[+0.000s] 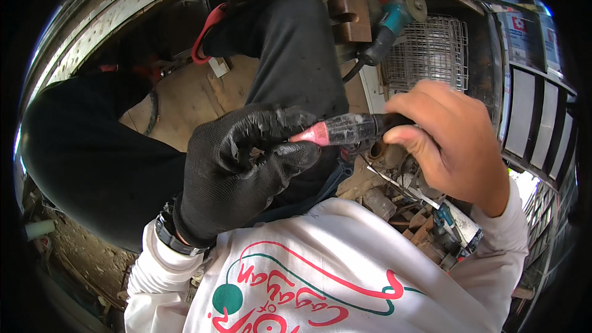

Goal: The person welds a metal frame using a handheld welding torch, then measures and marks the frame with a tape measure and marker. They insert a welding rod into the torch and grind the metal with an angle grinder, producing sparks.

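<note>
In front of my torso both hands hold a black cylindrical tool with a pink tapered end (338,129). Its barrel looks scuffed and lies almost level; its exact kind does not show. My left hand (240,160), in a worn black glove, pinches the pink end between thumb and fingers. Bare and slightly blurred, my right hand (449,137) is closed around the dark opposite end, hiding part of it.
Beyond my right hand are a teal angle grinder (393,21), a wire rack (431,52) and a brown block (350,18). Scrap pieces (419,222) clutter the ground at right. My bent legs (296,55) flank a wooden board (191,98).
</note>
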The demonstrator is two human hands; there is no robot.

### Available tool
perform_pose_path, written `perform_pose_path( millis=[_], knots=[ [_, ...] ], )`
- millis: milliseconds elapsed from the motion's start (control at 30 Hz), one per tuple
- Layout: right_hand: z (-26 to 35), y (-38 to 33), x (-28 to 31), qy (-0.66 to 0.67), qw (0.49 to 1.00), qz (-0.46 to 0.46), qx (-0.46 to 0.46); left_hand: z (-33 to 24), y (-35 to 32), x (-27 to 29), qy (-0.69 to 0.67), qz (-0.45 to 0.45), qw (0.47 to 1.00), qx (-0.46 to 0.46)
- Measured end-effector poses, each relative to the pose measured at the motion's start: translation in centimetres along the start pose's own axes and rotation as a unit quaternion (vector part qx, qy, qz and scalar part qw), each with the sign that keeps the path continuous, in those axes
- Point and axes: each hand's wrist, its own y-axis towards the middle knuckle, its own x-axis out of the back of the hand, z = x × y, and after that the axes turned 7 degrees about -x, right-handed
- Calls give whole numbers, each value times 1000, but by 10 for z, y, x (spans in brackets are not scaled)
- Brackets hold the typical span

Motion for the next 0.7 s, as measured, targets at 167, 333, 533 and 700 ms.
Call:
perform_pose_path(
  millis=[167, 333, 533, 700],
  knots=[
    [-4, -4, -14, -104, 984, -122, 75, -1, 2, -6, -98, -44, 994, -25],
    [-5, -8, -7, -116, 982, -122, 80, -7, 4, -8, -118, -53, 991, -20],
    [-7, -10, -9, -84, 985, -135, 72, -6, 1, 0, -86, -49, 995, -2],
    [-3, -10, -12, -75, 984, -141, 75, -8, 3, -12, -208, -61, 976, -11]
  ],
)
